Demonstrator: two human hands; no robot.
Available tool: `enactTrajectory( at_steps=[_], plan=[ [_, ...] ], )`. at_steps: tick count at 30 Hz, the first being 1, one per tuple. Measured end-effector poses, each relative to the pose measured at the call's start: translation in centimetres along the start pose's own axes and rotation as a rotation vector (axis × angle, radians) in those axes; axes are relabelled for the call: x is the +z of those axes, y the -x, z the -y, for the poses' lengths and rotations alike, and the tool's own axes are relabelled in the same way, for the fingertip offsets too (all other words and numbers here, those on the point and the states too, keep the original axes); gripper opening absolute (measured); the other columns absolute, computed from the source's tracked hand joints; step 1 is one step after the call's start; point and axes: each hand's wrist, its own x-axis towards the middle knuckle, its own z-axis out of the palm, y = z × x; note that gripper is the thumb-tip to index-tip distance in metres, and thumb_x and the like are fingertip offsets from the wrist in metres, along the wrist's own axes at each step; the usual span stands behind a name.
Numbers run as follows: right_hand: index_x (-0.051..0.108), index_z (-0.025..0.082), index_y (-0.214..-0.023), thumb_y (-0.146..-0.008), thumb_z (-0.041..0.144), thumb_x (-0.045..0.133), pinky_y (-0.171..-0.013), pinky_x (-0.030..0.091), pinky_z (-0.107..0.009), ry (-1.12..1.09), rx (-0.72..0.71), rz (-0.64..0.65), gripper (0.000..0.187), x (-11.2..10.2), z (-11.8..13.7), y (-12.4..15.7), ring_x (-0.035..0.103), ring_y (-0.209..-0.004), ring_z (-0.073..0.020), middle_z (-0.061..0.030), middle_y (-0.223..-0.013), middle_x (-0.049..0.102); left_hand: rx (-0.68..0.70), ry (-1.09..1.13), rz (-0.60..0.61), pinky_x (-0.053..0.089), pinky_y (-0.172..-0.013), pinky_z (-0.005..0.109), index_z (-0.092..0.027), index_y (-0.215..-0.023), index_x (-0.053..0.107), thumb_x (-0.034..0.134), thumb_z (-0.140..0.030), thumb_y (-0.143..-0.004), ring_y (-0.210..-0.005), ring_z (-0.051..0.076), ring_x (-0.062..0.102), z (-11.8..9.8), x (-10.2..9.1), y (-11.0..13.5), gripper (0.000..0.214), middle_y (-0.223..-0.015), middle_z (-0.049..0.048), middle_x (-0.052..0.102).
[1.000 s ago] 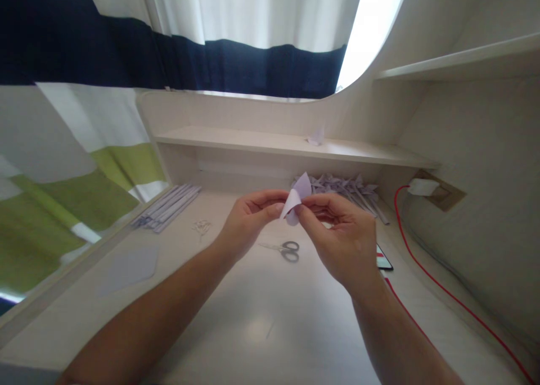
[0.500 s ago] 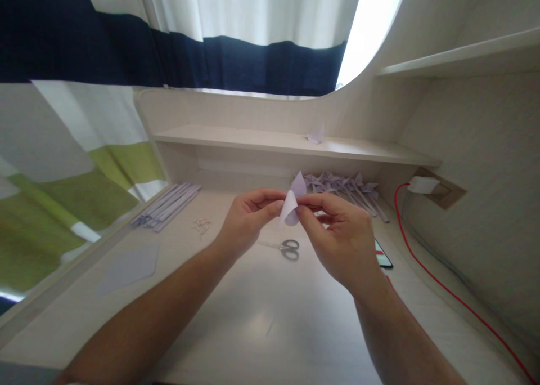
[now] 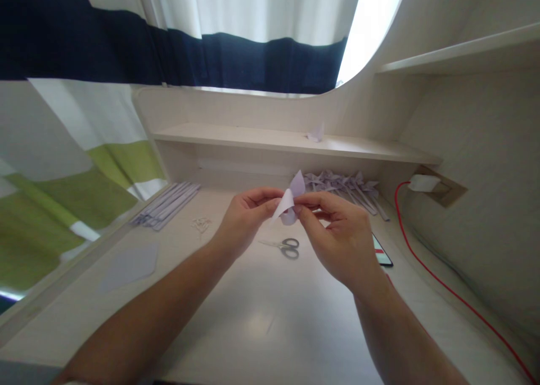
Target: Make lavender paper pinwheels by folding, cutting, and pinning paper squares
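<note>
Both hands meet above the middle of the desk and pinch one small piece of pale lilac paper (image 3: 290, 200), which is curled and folded. My left hand (image 3: 246, 219) grips its left edge with thumb and fingers closed. My right hand (image 3: 337, 233) pinches its right side, fingers curled. A pair of grey-handled scissors (image 3: 284, 246) lies on the desk just below the hands.
A row of folded lilac paper pieces on sticks (image 3: 346, 186) lies at the back right. Paper strips (image 3: 166, 204) lie at the back left, a flat lilac sheet (image 3: 130, 263) at the left. A phone (image 3: 382, 251) and a red cable (image 3: 426, 272) run along the right. A shelf (image 3: 261, 140) spans the back.
The paper's free flap has bent slightly lower and leftward between the fingers. The hands stay in nearly the same place.
</note>
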Motion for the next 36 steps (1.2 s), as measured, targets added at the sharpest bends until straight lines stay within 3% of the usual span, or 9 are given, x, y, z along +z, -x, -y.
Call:
enactTrajectory(
  at_steps=[11,19,36],
  plan=[
    [0.074,0.022,-0.089,-0.089,0.014,0.07,-0.073,0.056,-0.03,-0.187,0.083,0.067,0.009,0.1,-0.4,-0.2,0.071,-0.074,-0.0166,-0.0002,-0.081,0.076,0.056,-0.066,-0.023,0.058,-0.084,0.031,-0.019,-0.092,0.083,0.088,-0.033,-0.078,-0.084,0.02,0.075,-0.9,0.0,0.3,0.021,-0.092,0.0077,0.082],
    [0.071,0.023,-0.088,-0.09,0.017,0.068,-0.068,0.053,-0.03,-0.296,0.13,0.105,0.007,0.1,-0.7,0.0,0.068,-0.073,-0.0177,-0.0008,-0.079,0.071,0.142,-0.232,-0.114,0.059,-0.07,0.031,-0.02,-0.085,0.084,0.088,-0.034,-0.076,-0.075,0.021,0.074,-2.6,0.8,1.0,0.017,-0.081,0.0062,0.081],
    [0.067,0.023,-0.088,-0.092,0.022,0.067,-0.062,0.049,-0.028,-0.251,0.14,0.088,0.004,0.6,-1.2,-0.1,0.066,-0.07,-0.0173,-0.0007,-0.076,0.07,0.159,-0.269,-0.115,0.059,-0.069,0.029,-0.018,-0.083,0.084,0.085,-0.03,-0.079,-0.074,0.019,0.074,-2.1,0.9,1.0,0.013,-0.081,0.007,0.081]
  ],
)
